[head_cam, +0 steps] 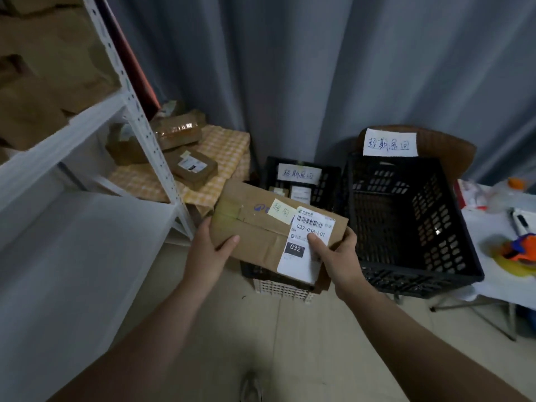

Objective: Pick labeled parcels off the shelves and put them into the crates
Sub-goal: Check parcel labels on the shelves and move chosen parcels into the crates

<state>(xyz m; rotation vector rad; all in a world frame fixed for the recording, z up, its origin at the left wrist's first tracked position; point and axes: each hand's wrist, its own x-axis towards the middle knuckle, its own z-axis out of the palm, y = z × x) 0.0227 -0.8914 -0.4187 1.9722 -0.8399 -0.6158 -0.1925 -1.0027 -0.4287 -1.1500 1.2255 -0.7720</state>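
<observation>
I hold a brown cardboard parcel (261, 224) in both hands at the centre of the view. It carries a white shipping label reading 032-038-E01 and a yellow sticky note. My left hand (213, 248) grips its left end, thumb on top. My right hand (333, 253) grips its right end, thumb pressed on the label. The parcel hangs over a black crate (327, 181) with a handwritten paper sign; small parcels lie inside. A larger black crate (417, 227), also signed, stands to the right.
A white metal shelf rack (139, 123) with brown parcels fills the left side. Behind it, a low table with a yellow checked cloth (226, 149) bears more parcels. A white table (499, 227) with small items stands at right. Grey curtains hang behind.
</observation>
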